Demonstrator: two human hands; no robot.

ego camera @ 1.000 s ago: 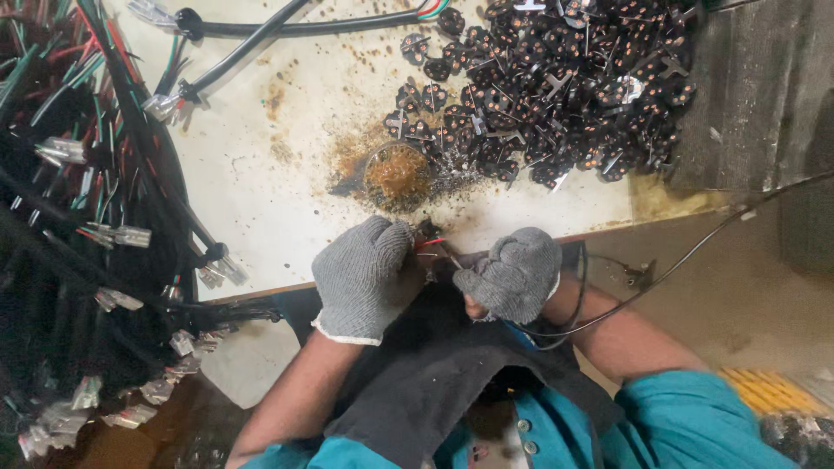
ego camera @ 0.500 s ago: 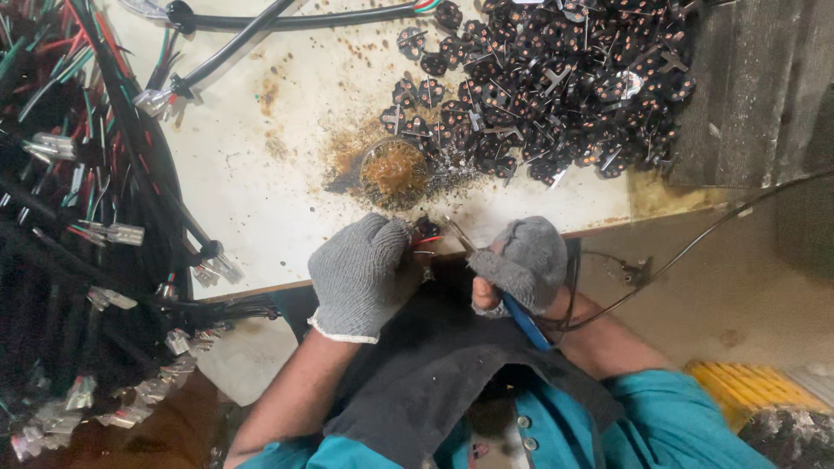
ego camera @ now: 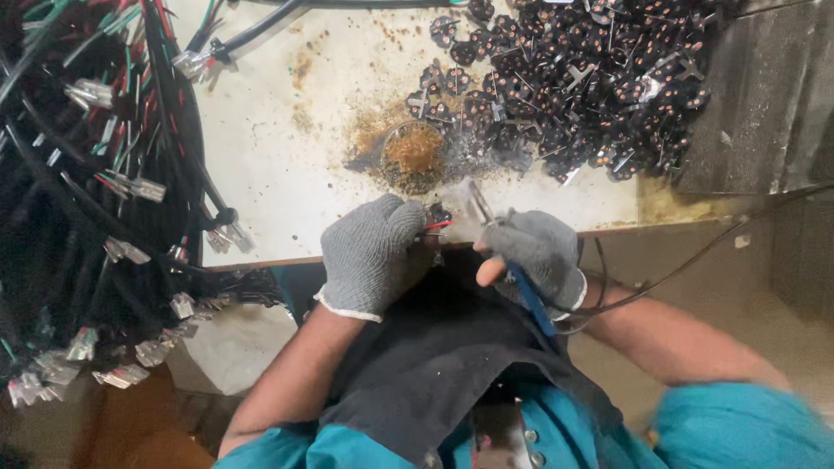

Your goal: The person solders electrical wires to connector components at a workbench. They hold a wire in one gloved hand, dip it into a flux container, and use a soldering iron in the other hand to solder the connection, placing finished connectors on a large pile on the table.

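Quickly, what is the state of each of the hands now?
Left hand: closed on a small black part with red wires.
Right hand: closed on a blue-handled tool.

The right hand [ego camera: 534,252] has drawn away from the left hand [ego camera: 373,252], so a gap shows between the two grey gloves where a second ago they were pressed knuckle to knuckle. A blue-handled tool [ego camera: 528,300] now shows slanting down out of the right fist (it was hidden a second ago). Its tip [ego camera: 473,201] has swung up over the counter [ego camera: 287,156] edge, blurred with motion, so its exact spot is hard to tell. The red-wired piece [ego camera: 437,224] at the left fingertips is now exposed.
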